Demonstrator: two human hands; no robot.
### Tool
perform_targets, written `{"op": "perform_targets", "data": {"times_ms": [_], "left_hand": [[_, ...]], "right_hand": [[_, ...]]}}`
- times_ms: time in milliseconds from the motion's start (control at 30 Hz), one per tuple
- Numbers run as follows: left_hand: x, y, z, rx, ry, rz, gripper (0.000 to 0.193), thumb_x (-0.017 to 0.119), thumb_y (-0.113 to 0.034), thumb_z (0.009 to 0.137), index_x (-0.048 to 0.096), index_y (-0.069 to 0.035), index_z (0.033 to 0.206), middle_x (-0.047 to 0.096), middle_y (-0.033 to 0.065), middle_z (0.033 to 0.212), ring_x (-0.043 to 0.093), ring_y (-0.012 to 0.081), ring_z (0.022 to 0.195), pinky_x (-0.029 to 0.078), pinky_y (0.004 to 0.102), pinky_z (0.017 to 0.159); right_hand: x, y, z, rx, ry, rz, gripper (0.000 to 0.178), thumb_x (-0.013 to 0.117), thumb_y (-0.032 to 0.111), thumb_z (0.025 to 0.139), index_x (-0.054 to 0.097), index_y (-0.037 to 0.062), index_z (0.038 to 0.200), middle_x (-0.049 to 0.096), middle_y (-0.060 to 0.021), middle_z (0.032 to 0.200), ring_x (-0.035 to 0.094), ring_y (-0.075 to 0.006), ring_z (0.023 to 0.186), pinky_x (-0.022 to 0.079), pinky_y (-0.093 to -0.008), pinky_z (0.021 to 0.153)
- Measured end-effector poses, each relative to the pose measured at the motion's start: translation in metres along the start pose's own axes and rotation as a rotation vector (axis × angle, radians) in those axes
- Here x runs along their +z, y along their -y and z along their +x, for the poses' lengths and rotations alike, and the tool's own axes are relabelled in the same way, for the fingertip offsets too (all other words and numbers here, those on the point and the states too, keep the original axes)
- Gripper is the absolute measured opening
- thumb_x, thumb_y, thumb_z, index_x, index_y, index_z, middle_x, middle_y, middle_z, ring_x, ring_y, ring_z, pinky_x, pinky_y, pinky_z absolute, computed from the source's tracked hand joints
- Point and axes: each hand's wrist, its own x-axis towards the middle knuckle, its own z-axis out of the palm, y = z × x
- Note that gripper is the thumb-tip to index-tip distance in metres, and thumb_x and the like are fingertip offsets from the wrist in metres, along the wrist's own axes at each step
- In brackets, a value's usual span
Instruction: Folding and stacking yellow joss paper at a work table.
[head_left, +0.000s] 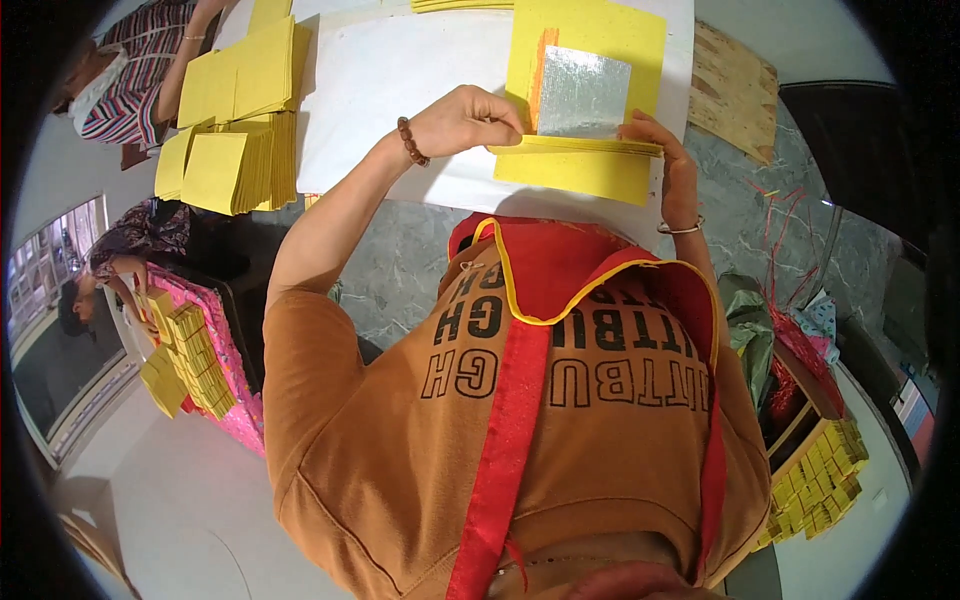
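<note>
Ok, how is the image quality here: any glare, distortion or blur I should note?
Head view: strong fisheye, black corners, table edge bowed. Even indoor light, soft shadows. The silver foil square reflects brightly but is not blown out. Both the left hand and the right hand at the yellow paper stack are sharp; the rim is softer.

White table (400, 80): flat yellow paper stack (575, 170) at near edge, 1 yellow sheet with silver foil square (585, 90) just behind it. Loose yellow paper piles (235, 130) on table's left part. More yellow sheets (460, 5) at far edge.
</note>
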Motion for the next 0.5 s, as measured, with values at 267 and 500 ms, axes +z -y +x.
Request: {"op": "perform_targets", "data": {"times_ms": [267, 500], "left_hand": [[0.001, -0.004, 0.001, -0.005, -0.011, -0.002, 0.014, 0.059, -0.015, 0.079, 0.066, -0.002, 0.079, 0.059, -0.0013, 0.066, 0.05, 0.0054, 0.062, 0.041, 0.0217, 0.061], [0.003, -0.004, -0.006, 0.164, -0.03, 0.142, 0.024, 0.065, -0.023, 0.078, 0.065, -0.008, 0.097, 0.062, 0.0029, 0.093, 0.052, 0.0133, 0.09, 0.042, 0.031, 0.078]], "right_hand": [[-0.001, 0.004, 0.003, -0.051, 0.007, -0.026, 0.082, 0.038, 0.07, 0.079, 0.051, -0.001, 0.119, 0.053, -0.0144, 0.122, 0.039, -0.0232, 0.124, 0.031, -0.0362, 0.102], [0.003, 0.004, 0.006, -0.142, -0.047, -0.339, 0.021, 0.062, 0.008, 0.079, 0.062, 0.0052, 0.1, 0.064, -0.0062, 0.104, 0.05, -0.0242, 0.114, 0.037, -0.0355, 0.096]]}}
